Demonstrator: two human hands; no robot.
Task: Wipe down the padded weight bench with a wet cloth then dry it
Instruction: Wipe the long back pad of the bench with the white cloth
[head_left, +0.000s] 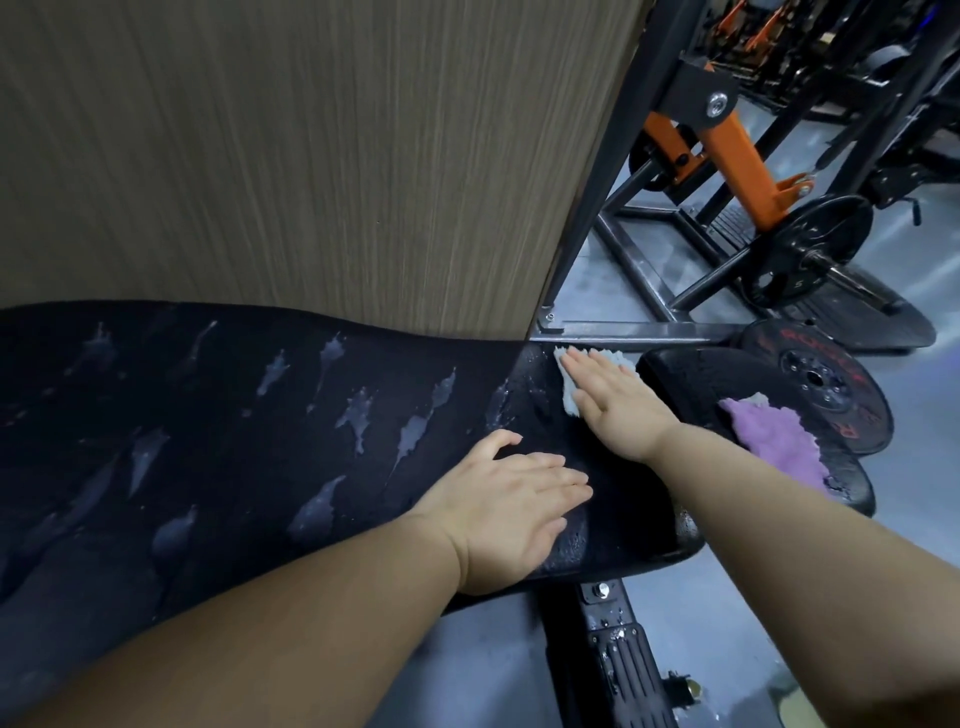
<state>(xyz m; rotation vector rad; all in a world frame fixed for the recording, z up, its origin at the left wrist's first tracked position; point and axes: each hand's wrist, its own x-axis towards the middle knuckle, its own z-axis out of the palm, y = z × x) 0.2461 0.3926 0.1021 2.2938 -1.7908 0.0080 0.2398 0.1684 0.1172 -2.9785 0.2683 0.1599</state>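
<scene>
The black padded bench (249, 415) stretches from the left to the centre, its back pad covered in wet streaks and puddles. My right hand (618, 400) lies flat with straight fingers on a pale blue cloth (571, 395), pressing it onto the far end of the back pad. My left hand (514, 499) rests flat on the pad nearer to me, fingers spread, holding nothing. A purple cloth (779, 441) lies crumpled on the separate seat pad (696, 384) to the right.
A wood-grain wall panel (311, 156) rises right behind the bench. A red-lettered weight plate (821, 379) leans by the seat pad. Black and orange gym machines (737, 156) with a loaded plate stand on the grey floor at the right. The bench's metal frame (623, 660) runs below.
</scene>
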